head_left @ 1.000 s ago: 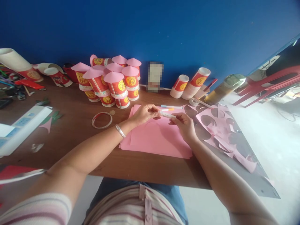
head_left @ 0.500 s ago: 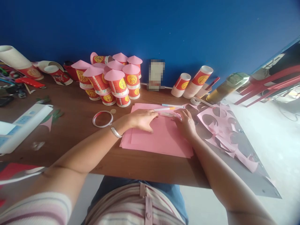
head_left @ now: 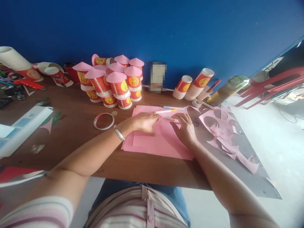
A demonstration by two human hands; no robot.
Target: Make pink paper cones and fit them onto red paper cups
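A stack of pink paper sheets (head_left: 156,142) lies on the brown table (head_left: 78,133) in front of me. My left hand (head_left: 144,122) rests on the sheets' upper left part, fingers lying loosely on the paper and holding nothing. My right hand (head_left: 185,127) lies flat on the upper right part, its fingertips touching a white marker (head_left: 167,117) that lies on the paper between the hands. Two more markers, one orange-tipped (head_left: 165,111) and one blue-tipped (head_left: 174,108), lie just beyond.
Red paper cups with pink cone lids (head_left: 116,84) are piled at the back. A tape ring (head_left: 104,121) lies to the left, and cut pink scraps (head_left: 223,126) to the right. There are also stacked cups (head_left: 199,83), a small tape roll (head_left: 196,103), a bottle (head_left: 228,87) and a white power strip (head_left: 23,126).
A second ago both hands held the white marker above the paper. The marker now lies on the sheet and both hands have come down onto the paper.
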